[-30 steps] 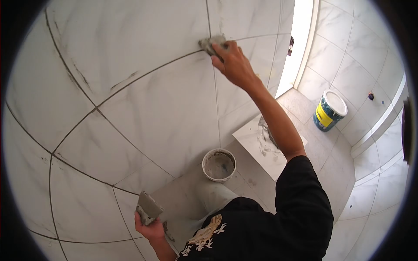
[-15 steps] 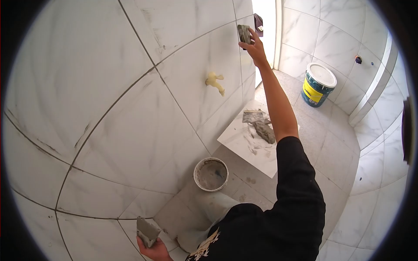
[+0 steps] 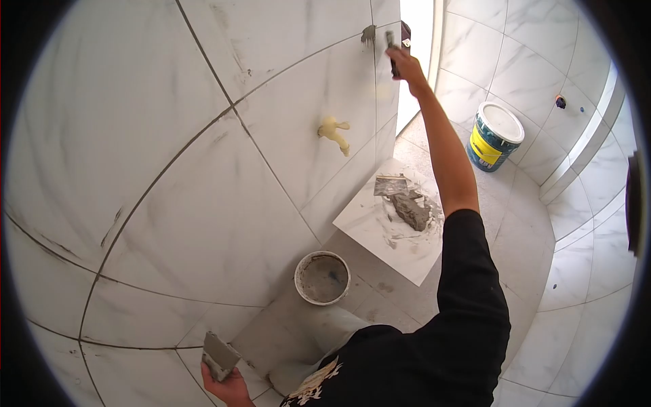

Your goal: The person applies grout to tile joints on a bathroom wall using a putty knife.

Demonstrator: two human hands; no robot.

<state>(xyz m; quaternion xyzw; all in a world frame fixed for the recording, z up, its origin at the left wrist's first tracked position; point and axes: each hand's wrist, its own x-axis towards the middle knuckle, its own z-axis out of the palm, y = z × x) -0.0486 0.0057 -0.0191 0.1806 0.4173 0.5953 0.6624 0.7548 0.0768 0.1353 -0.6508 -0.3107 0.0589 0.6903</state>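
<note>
At the upper middle, my right hand [image 3: 408, 67] grips a narrow dark putty knife [image 3: 392, 53], seen nearly edge-on beside the wall corner. Just left of it, a grey smear of mortar [image 3: 368, 34] sticks to the tile joint. Low on the left, my left hand [image 3: 228, 387] holds a flat trowel [image 3: 220, 354] with grey mortar on its face. On the floor, a white tile [image 3: 411, 263] carries a heap of mortar [image 3: 411, 211] and a scraper [image 3: 391, 186].
A round bucket [image 3: 323, 301] stands on the floor by my legs. From the tiled wall [image 3: 169, 224] sticks a pale yellow tap [image 3: 333, 131]. A lidded green and yellow pail [image 3: 485, 147] stands by the far wall, right of the doorway [image 3: 415, 47].
My right hand has moved right, off the joint, and the putty knife has turned edge-on. A mortar smear now shows on the joint. My left hand has shifted slightly left.
</note>
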